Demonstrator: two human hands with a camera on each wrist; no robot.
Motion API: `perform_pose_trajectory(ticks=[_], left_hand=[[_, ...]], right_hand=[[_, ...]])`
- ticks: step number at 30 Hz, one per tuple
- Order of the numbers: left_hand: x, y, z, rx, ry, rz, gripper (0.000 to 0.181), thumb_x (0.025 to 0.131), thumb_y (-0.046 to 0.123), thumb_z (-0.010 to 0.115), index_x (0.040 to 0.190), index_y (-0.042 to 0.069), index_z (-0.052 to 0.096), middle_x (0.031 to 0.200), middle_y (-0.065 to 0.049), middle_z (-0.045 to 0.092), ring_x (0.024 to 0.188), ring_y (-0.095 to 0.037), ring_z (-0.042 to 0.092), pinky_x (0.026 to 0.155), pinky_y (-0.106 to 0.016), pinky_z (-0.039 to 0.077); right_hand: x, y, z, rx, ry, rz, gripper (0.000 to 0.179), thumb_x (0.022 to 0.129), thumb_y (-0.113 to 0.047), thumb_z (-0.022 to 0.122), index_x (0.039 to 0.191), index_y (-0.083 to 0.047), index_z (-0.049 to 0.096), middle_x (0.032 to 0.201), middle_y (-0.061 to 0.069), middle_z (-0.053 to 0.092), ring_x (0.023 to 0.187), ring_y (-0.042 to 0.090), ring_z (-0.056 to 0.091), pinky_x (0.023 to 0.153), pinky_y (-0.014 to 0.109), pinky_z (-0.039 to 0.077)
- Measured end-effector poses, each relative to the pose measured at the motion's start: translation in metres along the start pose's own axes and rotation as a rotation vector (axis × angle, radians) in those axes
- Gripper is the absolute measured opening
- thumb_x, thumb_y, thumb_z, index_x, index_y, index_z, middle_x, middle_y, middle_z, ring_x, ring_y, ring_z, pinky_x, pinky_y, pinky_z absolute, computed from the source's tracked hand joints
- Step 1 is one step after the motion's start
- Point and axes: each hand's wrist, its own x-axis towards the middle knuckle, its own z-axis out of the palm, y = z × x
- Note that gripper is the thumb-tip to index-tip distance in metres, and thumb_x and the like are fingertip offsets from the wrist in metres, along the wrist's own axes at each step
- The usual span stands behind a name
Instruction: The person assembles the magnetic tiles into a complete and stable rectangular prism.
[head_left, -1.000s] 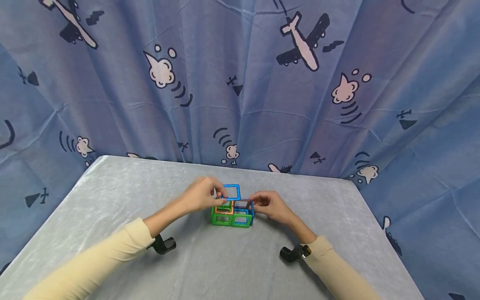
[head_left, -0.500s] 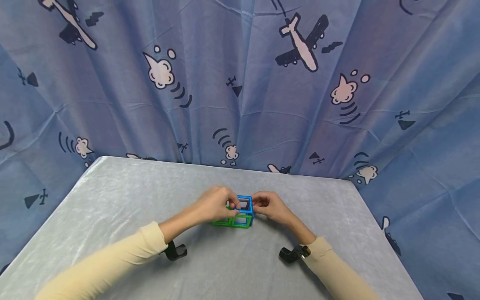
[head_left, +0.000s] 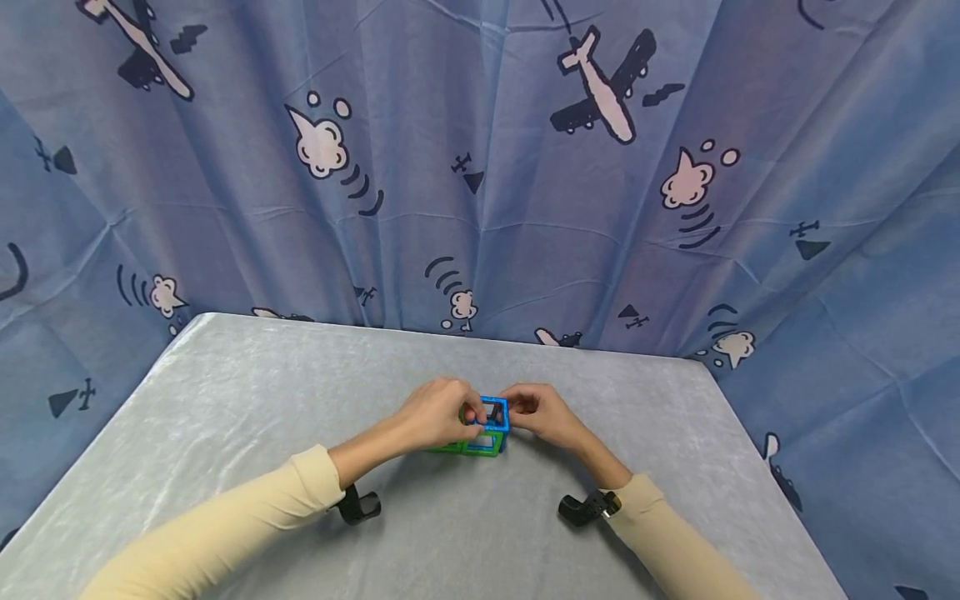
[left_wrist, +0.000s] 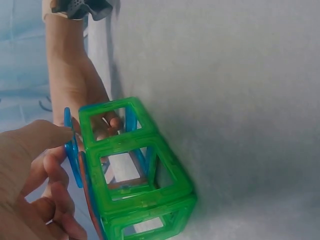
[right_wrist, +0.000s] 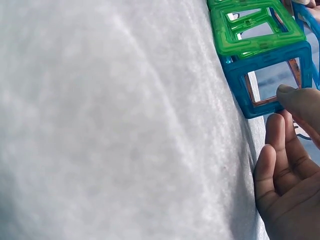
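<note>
A small box-like build of square magnetic tiles stands on the table, its green tiles (left_wrist: 98, 172) making the near side. Over its right half, my left hand (head_left: 441, 413) pinches a blue square tile (left_wrist: 75, 159) between thumb and fingers. In the left wrist view this tile stands slightly tilted from the build's top, touching or nearly so. My right hand (head_left: 549, 413) holds the build's right end, its thumb and fingers on a blue side tile (right_wrist: 239, 90). An orange-red tile edge (left_wrist: 88, 192) shows along the top. The left hand hides the build's left half in the head view.
The build sits on a table covered in pale grey cloth (head_left: 300, 383). A blue curtain (head_left: 480, 225) with airplane prints hangs behind the table's far edge. Black wrist cameras (head_left: 360, 506) protrude under both forearms.
My left hand has carried the blue tile right and down from above the build's left half onto its right half. The right hand has stayed at the right end.
</note>
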Motion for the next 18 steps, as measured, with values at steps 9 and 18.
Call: perform_pose_trajectory(ticks=[9, 18], left_hand=[[0.0004, -0.0029, 0.0018, 0.015, -0.007, -0.006, 0.013, 0.082, 0.018, 0.087, 0.077, 0.021, 0.075, 0.072, 0.011, 0.06, 0.068, -0.005, 0.053, 0.059, -0.025, 0.045], [0.0004, -0.0062, 0.0014, -0.014, -0.023, -0.018, 0.013, 0.08, 0.019, 0.088, 0.085, 0.017, 0.076, 0.075, 0.008, 0.061, 0.069, -0.008, 0.054, 0.06, -0.027, 0.045]], right_hand=[[-0.0006, -0.0014, 0.0003, 0.007, 0.001, 0.012, 0.023, 0.095, 0.006, 0.068, 0.117, 0.007, 0.069, 0.101, 0.017, 0.07, 0.083, 0.021, 0.067, 0.071, 0.027, 0.056], [0.0002, -0.0006, -0.0008, 0.017, -0.005, 0.005, 0.022, 0.095, 0.006, 0.069, 0.117, 0.007, 0.07, 0.101, 0.017, 0.071, 0.083, 0.022, 0.067, 0.07, 0.026, 0.056]])
